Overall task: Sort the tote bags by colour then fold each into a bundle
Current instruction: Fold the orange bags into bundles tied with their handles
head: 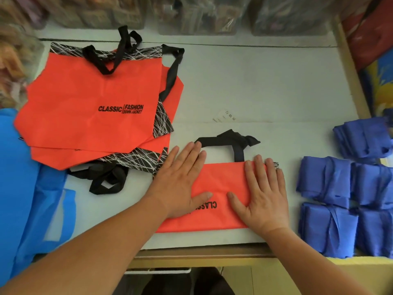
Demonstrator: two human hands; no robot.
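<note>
A partly folded orange tote bag [221,184] with black handles lies near the table's front edge. My left hand [180,177] presses flat on its left side, and my right hand [263,192] presses flat on its right side, fingers straight. A pile of unfolded orange tote bags [91,103] printed "CLASSIC FASHION" lies at the back left. Several folded dark blue bundles [348,188] sit in rows at the right. Light blue tote bags [27,188] lie at the far left edge.
The white table [255,81] has a wooden front edge. A small paper tag [227,116] lies mid-table. Clear bins of packaged goods [197,15] line the back. Red and coloured items [374,39] stand at the right.
</note>
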